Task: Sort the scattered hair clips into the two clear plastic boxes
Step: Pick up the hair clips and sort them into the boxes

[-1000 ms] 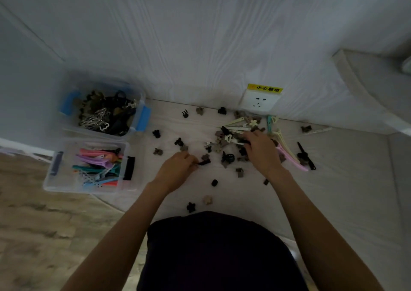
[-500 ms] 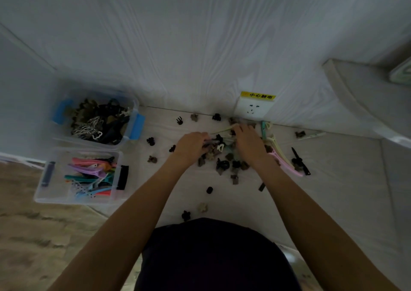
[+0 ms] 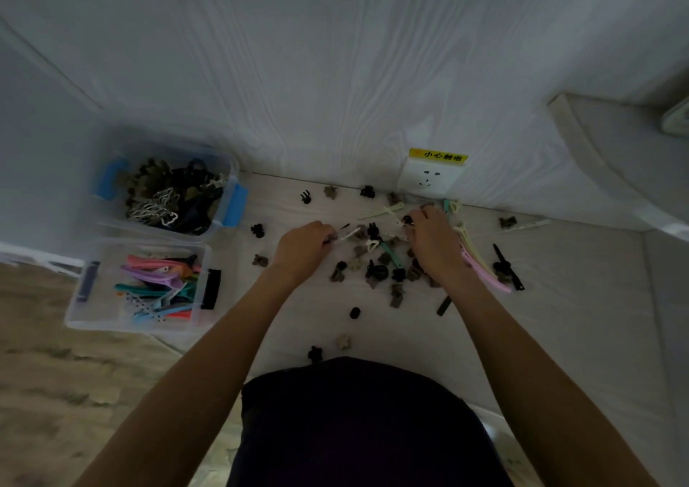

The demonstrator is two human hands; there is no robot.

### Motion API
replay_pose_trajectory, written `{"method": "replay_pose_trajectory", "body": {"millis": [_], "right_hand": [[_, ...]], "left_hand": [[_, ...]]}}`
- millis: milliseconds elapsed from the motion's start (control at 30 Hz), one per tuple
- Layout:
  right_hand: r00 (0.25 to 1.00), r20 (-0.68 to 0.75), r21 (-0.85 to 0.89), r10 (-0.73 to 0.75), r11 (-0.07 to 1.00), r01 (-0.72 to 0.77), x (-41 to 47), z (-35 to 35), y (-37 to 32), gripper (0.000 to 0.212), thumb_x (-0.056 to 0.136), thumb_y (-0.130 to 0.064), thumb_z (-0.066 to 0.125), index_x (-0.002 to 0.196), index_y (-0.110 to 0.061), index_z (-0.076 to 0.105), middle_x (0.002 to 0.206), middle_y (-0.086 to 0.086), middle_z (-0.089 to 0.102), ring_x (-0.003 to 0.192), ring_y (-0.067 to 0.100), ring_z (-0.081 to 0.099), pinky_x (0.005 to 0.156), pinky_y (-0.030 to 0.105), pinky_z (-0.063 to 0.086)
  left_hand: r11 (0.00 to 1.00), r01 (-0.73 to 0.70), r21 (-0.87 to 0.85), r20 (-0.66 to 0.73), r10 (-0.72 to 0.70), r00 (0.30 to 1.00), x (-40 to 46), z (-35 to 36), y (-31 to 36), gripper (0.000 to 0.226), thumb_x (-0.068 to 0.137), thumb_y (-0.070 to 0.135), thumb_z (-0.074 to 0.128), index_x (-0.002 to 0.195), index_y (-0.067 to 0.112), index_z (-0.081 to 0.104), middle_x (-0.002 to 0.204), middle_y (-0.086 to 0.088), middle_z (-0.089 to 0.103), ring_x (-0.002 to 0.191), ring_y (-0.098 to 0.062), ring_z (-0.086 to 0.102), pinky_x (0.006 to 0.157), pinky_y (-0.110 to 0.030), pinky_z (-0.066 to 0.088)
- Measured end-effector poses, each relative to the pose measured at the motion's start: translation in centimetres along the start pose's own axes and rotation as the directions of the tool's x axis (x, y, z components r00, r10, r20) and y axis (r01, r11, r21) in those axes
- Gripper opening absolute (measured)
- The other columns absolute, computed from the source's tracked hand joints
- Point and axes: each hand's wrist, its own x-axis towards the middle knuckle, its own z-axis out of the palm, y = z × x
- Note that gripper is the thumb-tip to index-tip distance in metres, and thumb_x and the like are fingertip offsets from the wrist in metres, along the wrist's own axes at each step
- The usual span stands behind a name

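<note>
Left hand point(image 3: 304, 245): fingers curled, its grip clamped on a thin white clip point(image 3: 348, 235) at the left edge of the pile.
Right hand point(image 3: 432, 240): fingers bent down into the far side of the pile, by a small black clip point(image 3: 407, 220). I cannot tell if its grip is on anything.
Pile point(image 3: 376, 259): small black and brown claw clips lie mixed up on the floor between the two hands. A teal clip point(image 3: 390, 254) lies slanted in the middle.
Long clips point(image 3: 481, 263): pink and pale yellow ones lie just right of the right hand. A long black clip point(image 3: 509, 268) lies beside them.
Loose clips: a few lie along the wall, like a black one point(image 3: 367, 191). Two more, a black one point(image 3: 315, 353) and a pale one point(image 3: 343, 341), lie near the person's dark lap.
Far box point(image 3: 231, 173): clear, with blue handles, against the wall on the left. It holds dark, brown and silver clips.
Near box point(image 3: 112, 322): clear, touching the far box. It holds long pink, purple, teal, blue and red clips.
Socket point(image 3: 428, 179): white, on the wall behind the pile, with a yellow label on top.
Floor point(image 3: 578, 319): pale under the clips, brown wood look on the left.
</note>
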Motion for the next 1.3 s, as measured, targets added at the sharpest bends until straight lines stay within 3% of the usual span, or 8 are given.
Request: {"method": "replay_pose_trajectory", "body": {"millis": [300, 600, 700, 800, 900, 1067, 1200, 1300], "right_hand": [[0.992, 0.063, 0.31, 0.113, 0.942, -0.127, -2.8, -1.1, -3.3, 0.02, 0.098, -0.022, 0.041, 0.082, -0.01, 0.038, 0.069, 0.007, 0.05, 0.065, 0.028, 0.052, 0.056, 0.032, 0.031], [0.98, 0.165, 0.6, -0.113, 0.8, -0.009, -5.0, -2.1, -16.0, 0.027, 0.097, -0.025, 0.043, 0.073, -0.014, 0.043, 0.063, -0.006, 0.052, 0.05, 0.004, 0.045, 0.048, 0.015, 0.033], [0.951, 0.175, 0.593, -0.256, 0.799, 0.106, -4.7, -2.2, -21.4, 0.02, 0.097, -0.023, 0.044, 0.083, -0.009, 0.047, 0.069, -0.004, 0.057, 0.052, -0.003, 0.049, 0.049, 0.012, 0.035], [0.912, 0.132, 0.525, -0.389, 0.808, 0.268, -4.1, -1.9, -26.3, 0.019, 0.096, -0.022, 0.046, 0.093, -0.005, 0.052, 0.079, 0.009, 0.062, 0.063, 0.017, 0.053, 0.053, 0.023, 0.033], [0.884, 0.091, 0.276, -0.459, 0.864, 0.42, -3.3, -0.4, -30.5, 0.017, 0.095, -0.021, 0.047, 0.096, -0.005, 0.052, 0.078, 0.01, 0.057, 0.071, 0.021, 0.05, 0.058, 0.03, 0.033], [0.856, 0.156, -0.093, -0.493, 0.856, 0.509, -2.8, 2.6, -35.6, 0.015, 0.093, -0.005, 0.045, 0.102, -0.004, 0.057, 0.095, 0.014, 0.063, 0.095, 0.029, 0.055, 0.062, 0.033, 0.035], [0.873, 0.192, -0.087, -0.447, 0.879, 0.469, -2.9, 5.4, -36.4, 0.025, 0.088, -0.008, 0.052, 0.113, -0.008, 0.057, 0.112, 0.012, 0.062, 0.106, 0.031, 0.058, 0.079, 0.039, 0.05], [0.842, 0.11, 0.093, -0.528, 0.849, 0.52, -3.6, 6.0, -35.0, 0.043, 0.084, -0.001, 0.054, 0.126, -0.01, 0.053, 0.128, 0.011, 0.057, 0.116, 0.029, 0.054, 0.097, 0.039, 0.045]], "left_hand": [[0.953, 0.024, -0.301, 0.059, -0.006, 0.998, -4.0, -2.5, -0.5, 0.021, 0.099, 0.02, 0.035, 0.102, 0.007, 0.051, 0.086, -0.002, 0.057, 0.069, -0.016, 0.05, 0.059, -0.03, 0.036], [0.985, -0.011, -0.171, -0.213, -0.026, 0.977, -13.5, -8.6, -10.5, 0.039, 0.091, 0.032, 0.042, 0.114, 0.006, 0.06, 0.103, -0.015, 0.066, 0.095, -0.03, 0.059, 0.08, -0.035, 0.043], [0.995, 0.015, -0.096, -0.212, -0.035, 0.977, -16.3, -9.6, -15.3, 0.038, 0.088, 0.033, 0.042, 0.108, 0.01, 0.066, 0.096, -0.012, 0.069, 0.086, -0.024, 0.059, 0.073, -0.03, 0.038], [0.996, 0.071, -0.058, -0.199, -0.081, 0.977, -17.5, -9.6, -18.5, 0.031, 0.085, 0.014, 0.062, 0.115, 0.015, 0.064, 0.106, -0.012, 0.067, 0.096, -0.031, 0.061, 0.08, -0.035, 0.045], [0.992, 0.081, -0.098, -0.108, -0.091, 0.99, -18.3, -9.2, -19.9, 0.053, 0.078, 0.014, 0.071, 0.127, 0.015, 0.054, 0.124, -0.012, 0.056, 0.116, -0.029, 0.051, 0.096, -0.038, 0.041], [0.983, 0.078, -0.165, -0.237, -0.116, 0.965, -19.8, -8.2, -20.9, 0.042, 0.085, 0.011, 0.061, 0.125, 0.01, 0.051, 0.127, -0.012, 0.054, 0.122, -0.029, 0.048, 0.102, -0.034, 0.036], [0.982, 0.115, -0.149, -0.357, -0.162, 0.92, -20.3, -7.7, -20.7, 0.022, 0.086, 0.008, 0.06, 0.107, 0.008, 0.061, 0.107, -0.014, 0.064, 0.105, -0.035, 0.058, 0.085, -0.037, 0.047], [0.971, 0.162, -0.175, -0.486, -0.229, 0.844, -20.3, -8.3, -19.8, 0.009, 0.089, 0.018, 0.057, 0.097, 0.015, 0.06, 0.092, -0.005, 0.066, 0.089, -0.025, 0.063, 0.071, -0.035, 0.05]]}}
